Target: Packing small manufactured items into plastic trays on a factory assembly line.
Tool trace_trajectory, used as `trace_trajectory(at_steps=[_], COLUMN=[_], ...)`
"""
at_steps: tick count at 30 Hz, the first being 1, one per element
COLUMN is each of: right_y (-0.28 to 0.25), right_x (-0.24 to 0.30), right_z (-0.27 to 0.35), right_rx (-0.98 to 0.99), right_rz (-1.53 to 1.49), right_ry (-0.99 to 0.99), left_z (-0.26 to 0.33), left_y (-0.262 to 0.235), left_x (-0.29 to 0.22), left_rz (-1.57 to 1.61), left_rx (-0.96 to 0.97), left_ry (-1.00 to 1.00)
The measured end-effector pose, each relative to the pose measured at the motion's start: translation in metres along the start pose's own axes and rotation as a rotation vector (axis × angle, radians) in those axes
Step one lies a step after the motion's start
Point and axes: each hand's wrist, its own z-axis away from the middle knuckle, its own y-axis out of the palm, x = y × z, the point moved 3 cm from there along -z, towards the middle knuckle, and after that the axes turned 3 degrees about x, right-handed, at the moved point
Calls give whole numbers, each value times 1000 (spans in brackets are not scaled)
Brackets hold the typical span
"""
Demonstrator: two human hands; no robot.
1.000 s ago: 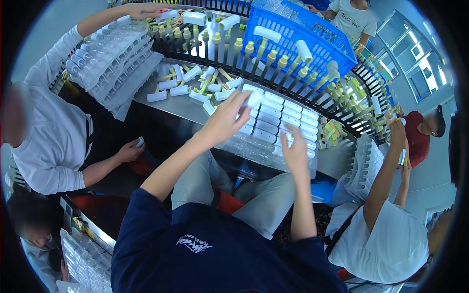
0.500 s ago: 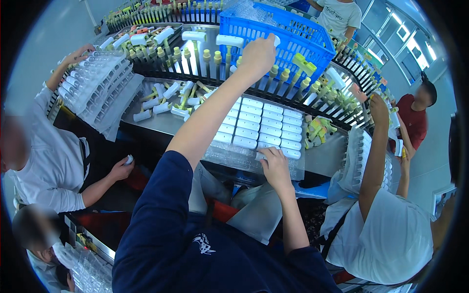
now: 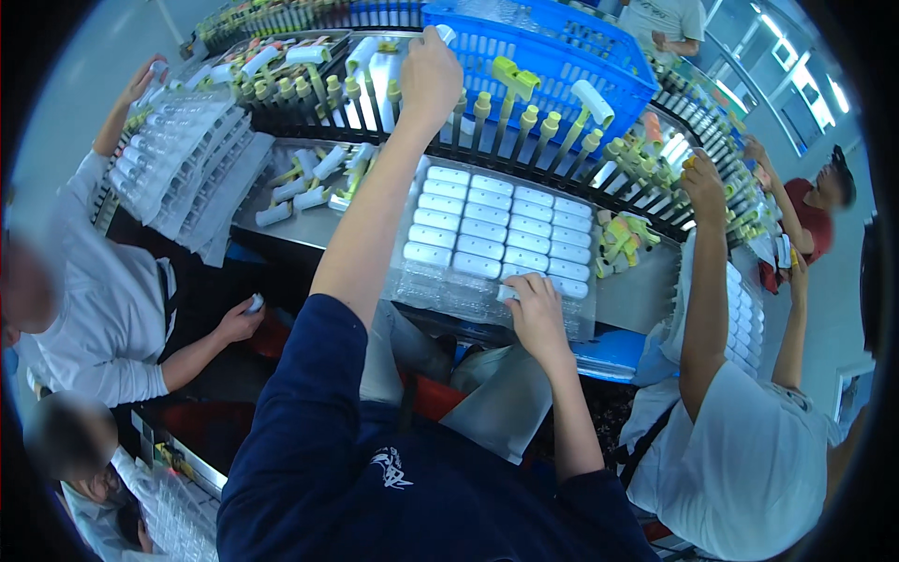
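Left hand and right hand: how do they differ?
The left hand reaches far forward, near the blue crate; the right hand is closer, over the near edge of the clear tray. The left hand's white piece shows at its right; the right hand's, at its left. Both seemingly hold white pieces.

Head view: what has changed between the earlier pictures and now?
The left hand moved forward from over the tray toward the blue crate, then left, holding a white piece. The right hand drew back to the tray's near edge, holding another white piece. The yellow-green piece before the crate moved left. Tray and crate stayed in place.
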Motion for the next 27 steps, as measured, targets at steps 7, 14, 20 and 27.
trace_trajectory(at_steps=[7, 14, 20, 27], right_y=[-4, -4, -9, -25], right_x=[2, 1, 0, 8], right_z=[2, 3, -1, 3], right_rx=[4, 13, 50, 21], right_rz=[-31, -47, -17, -168], right_ry=[7, 4, -30, 24], left_z=[-15, -29, -32, -17], left_y=[-17, -26, -56, -84], left_x=[58, 107, 158, 162], left_rz=[124, -314, -353, -677], left_rx=[-172, 144, 299, 48], left_ry=[-119, -23, 14, 30])
